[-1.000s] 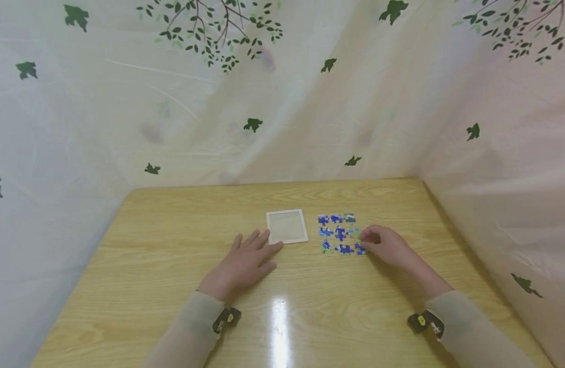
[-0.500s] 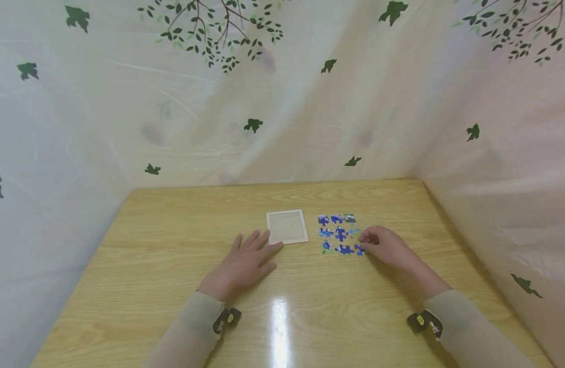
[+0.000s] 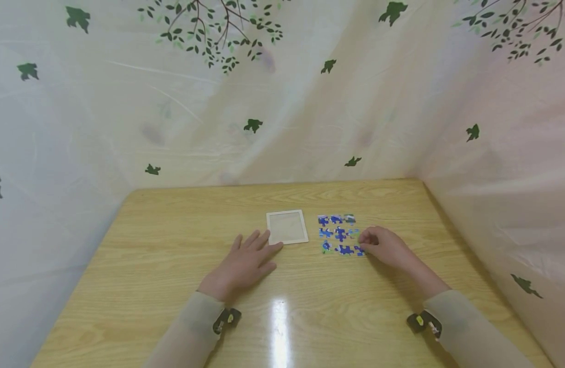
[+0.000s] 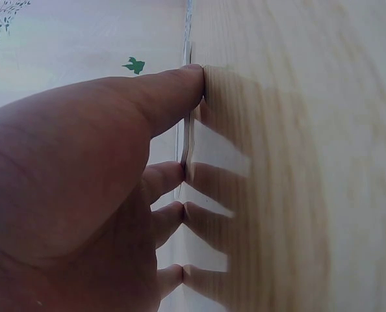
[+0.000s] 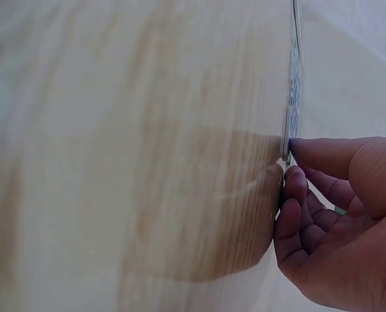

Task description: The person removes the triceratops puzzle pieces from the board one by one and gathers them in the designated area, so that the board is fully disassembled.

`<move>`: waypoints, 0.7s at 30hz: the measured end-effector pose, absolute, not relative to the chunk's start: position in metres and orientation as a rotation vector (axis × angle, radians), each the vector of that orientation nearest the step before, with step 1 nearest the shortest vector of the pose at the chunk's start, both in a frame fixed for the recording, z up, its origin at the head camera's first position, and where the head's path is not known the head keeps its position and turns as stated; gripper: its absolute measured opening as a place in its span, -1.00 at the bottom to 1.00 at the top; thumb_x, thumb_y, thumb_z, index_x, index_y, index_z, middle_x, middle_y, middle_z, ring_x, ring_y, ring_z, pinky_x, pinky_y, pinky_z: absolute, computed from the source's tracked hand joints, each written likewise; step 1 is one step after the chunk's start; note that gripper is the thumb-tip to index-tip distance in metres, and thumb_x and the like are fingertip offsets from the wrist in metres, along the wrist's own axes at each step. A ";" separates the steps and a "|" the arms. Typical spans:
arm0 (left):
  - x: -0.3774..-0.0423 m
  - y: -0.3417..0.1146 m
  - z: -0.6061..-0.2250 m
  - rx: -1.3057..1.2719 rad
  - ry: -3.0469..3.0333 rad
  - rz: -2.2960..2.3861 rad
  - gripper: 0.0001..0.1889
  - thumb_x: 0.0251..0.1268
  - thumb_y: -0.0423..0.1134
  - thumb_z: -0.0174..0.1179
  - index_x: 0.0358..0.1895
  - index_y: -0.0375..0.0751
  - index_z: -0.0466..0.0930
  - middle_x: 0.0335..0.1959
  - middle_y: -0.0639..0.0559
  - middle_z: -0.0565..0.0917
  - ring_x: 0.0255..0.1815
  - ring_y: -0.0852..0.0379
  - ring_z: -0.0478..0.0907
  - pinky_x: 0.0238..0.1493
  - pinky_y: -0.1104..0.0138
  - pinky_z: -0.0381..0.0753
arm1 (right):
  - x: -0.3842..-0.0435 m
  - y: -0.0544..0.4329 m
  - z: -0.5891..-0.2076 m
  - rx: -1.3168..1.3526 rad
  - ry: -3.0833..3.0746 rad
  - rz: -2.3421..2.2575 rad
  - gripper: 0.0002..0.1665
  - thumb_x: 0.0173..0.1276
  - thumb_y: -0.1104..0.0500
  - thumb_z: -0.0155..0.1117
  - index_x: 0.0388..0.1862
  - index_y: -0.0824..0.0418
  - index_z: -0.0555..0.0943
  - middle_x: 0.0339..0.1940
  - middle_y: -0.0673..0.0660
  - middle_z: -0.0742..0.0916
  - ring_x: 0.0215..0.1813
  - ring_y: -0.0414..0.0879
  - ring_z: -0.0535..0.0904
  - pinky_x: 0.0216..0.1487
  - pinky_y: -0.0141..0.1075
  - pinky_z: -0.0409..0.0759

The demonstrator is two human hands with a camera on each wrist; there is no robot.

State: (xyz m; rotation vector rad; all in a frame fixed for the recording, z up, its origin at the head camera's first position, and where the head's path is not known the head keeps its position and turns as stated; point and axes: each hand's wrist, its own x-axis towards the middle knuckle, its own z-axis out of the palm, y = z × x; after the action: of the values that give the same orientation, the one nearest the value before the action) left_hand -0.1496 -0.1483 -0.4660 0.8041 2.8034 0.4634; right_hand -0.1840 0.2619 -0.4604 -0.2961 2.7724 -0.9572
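Note:
Spread flat with straight fingers, my left hand [image 3: 243, 263] rests on the table at the near left corner of a small white square frame [image 3: 307, 234]. Its thumb and a fingertip touch the frame's edge. To the right of the frame lie blue jigsaw puzzle pieces [image 3: 340, 234] in three rows, with narrow gaps between them. At their right side my right hand [image 3: 385, 246] has curled fingers. Its thumb and forefinger pinch the edge of the bottom right puzzle piece [image 3: 358, 251], which they partly cover. In the right wrist view the thumb [image 5: 323, 156] meets the thin edge of the pieces.
All of this lies on a light wooden table [image 3: 172, 225]. A pale curtain [image 3: 300, 128] with printed leaves hangs around its back and sides. Light glares off the tabletop near the front. A small dark device sits at each sleeve cuff.
My right hand has shifted very slightly to the left, along with the bottom right puzzle piece. The left hand and the frame stay where they were.

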 end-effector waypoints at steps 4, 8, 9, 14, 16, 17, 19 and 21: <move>-0.149 -0.147 -0.464 0.809 2.803 0.459 -0.40 0.81 0.15 0.01 0.77 0.22 0.30 0.83 -0.15 0.05 0.83 -0.27 -0.10 0.73 -0.35 -0.29 | -0.184 0.263 -0.461 -0.283 2.779 -0.956 -0.91 0.61 0.24 0.40 -0.03 0.26 0.74 -0.14 0.09 0.76 -0.02 0.03 0.66 0.11 0.10 0.68; -0.149 -0.147 -0.464 0.814 2.805 0.458 -0.40 0.81 0.15 0.01 0.77 0.22 0.30 0.83 -0.16 0.05 0.83 -0.27 -0.10 0.73 -0.35 -0.29 | -0.184 0.263 -0.463 -0.262 2.782 -0.951 -0.89 0.62 0.23 0.40 -0.01 0.25 0.73 -0.13 0.09 0.77 -0.02 0.02 0.67 0.11 0.09 0.69; -0.149 -0.146 -0.464 0.816 2.805 0.460 -0.40 0.81 0.15 0.01 0.77 0.22 0.30 0.83 -0.16 0.05 0.83 -0.27 -0.10 0.73 -0.35 -0.29 | -0.184 0.263 -0.463 -0.258 2.782 -0.951 -0.89 0.62 0.23 0.40 0.00 0.25 0.73 -0.13 0.09 0.76 -0.02 0.02 0.67 0.11 0.08 0.70; -0.149 -0.147 -0.464 0.816 2.809 0.470 -0.40 0.81 0.14 0.02 0.76 0.21 0.31 0.83 -0.16 0.07 0.83 -0.27 -0.09 0.74 -0.35 -0.28 | -0.183 0.261 -0.463 -0.257 2.780 -0.951 -0.89 0.62 0.24 0.38 0.01 0.26 0.72 -0.15 0.09 0.75 -0.03 0.01 0.67 0.09 0.04 0.70; -0.148 -0.148 -0.464 0.810 2.811 0.474 -0.40 0.81 0.13 0.03 0.76 0.21 0.32 0.82 -0.16 0.07 0.83 -0.27 -0.09 0.74 -0.34 -0.28 | -0.183 0.259 -0.462 -0.264 2.779 -0.957 -0.90 0.62 0.25 0.38 0.00 0.26 0.72 -0.15 0.08 0.75 -0.03 0.01 0.67 0.11 0.04 0.70; -0.148 -0.148 -0.464 0.808 2.810 0.478 -0.41 0.81 0.12 0.04 0.76 0.20 0.32 0.82 -0.16 0.07 0.83 -0.27 -0.09 0.74 -0.34 -0.28 | -0.183 0.259 -0.462 -0.270 2.779 -0.959 -0.90 0.62 0.26 0.37 0.00 0.26 0.71 -0.15 0.09 0.75 -0.03 0.02 0.67 0.12 0.06 0.70; -0.148 -0.148 -0.463 0.807 2.808 0.491 -0.41 0.81 0.11 0.05 0.75 0.20 0.33 0.82 -0.16 0.08 0.83 -0.28 -0.09 0.74 -0.34 -0.29 | -0.182 0.258 -0.461 -0.271 2.780 -0.961 -0.91 0.62 0.27 0.37 0.00 0.26 0.71 -0.15 0.09 0.76 -0.02 0.02 0.68 0.13 0.08 0.71; -0.149 -0.148 -0.463 0.808 2.804 0.495 -0.41 0.81 0.11 0.05 0.75 0.19 0.33 0.82 -0.16 0.08 0.83 -0.28 -0.09 0.74 -0.34 -0.29 | -0.181 0.258 -0.460 -0.269 2.780 -0.962 -0.90 0.63 0.27 0.35 0.01 0.27 0.71 -0.15 0.09 0.76 -0.02 0.03 0.68 0.12 0.09 0.71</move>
State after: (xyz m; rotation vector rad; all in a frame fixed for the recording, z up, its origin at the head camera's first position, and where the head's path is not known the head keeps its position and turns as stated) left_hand -0.1489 -0.1477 -0.4633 0.8081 2.8044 0.4946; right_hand -0.1806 0.2579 -0.4602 -0.2695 2.7804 -0.9617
